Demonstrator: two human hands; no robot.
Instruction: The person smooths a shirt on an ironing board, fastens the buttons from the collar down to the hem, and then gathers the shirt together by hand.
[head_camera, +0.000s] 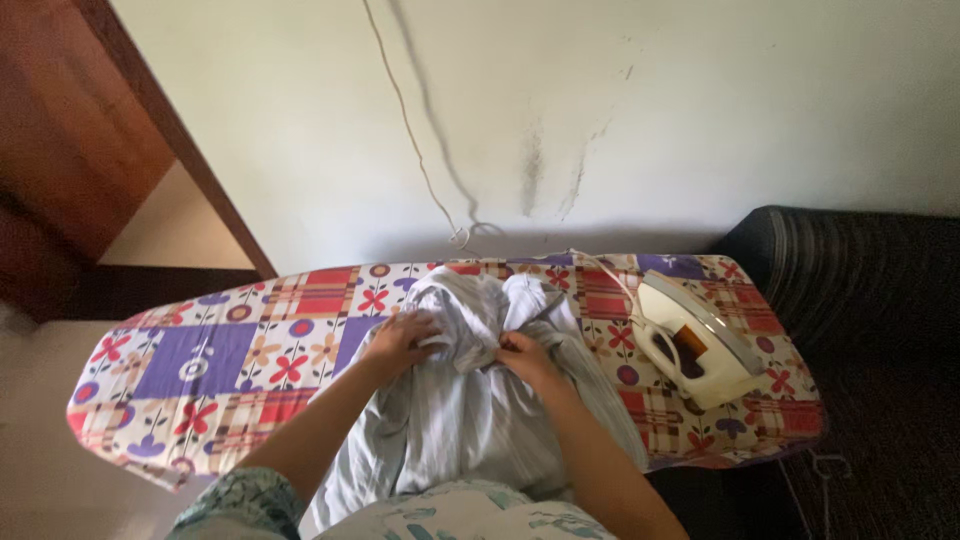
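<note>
The garment, a pale striped shirt-like fabric, lies bunched on the ironing board directly under both hands, its lower part hanging off the near edge toward the person. The left hand is closed on a fold of the cloth near the upper left of the bundle. The right hand pinches an adjoining fold just beside it. The two hands sit close together, nearly touching, with the fabric gathered between them; this grip appears to hold a seam or collar area taut so it can be laid flat.

To the right of the right hand, apart from the garment, a white iron rests tilted on the board's patterned cover, sole away from the cloth, judged a parking position that keeps heat off the fabric. Its cord runs up the wall beyond the hands. Further right stands a dark sofa. Far left of the left hand, a wooden door frame borders the wall.
</note>
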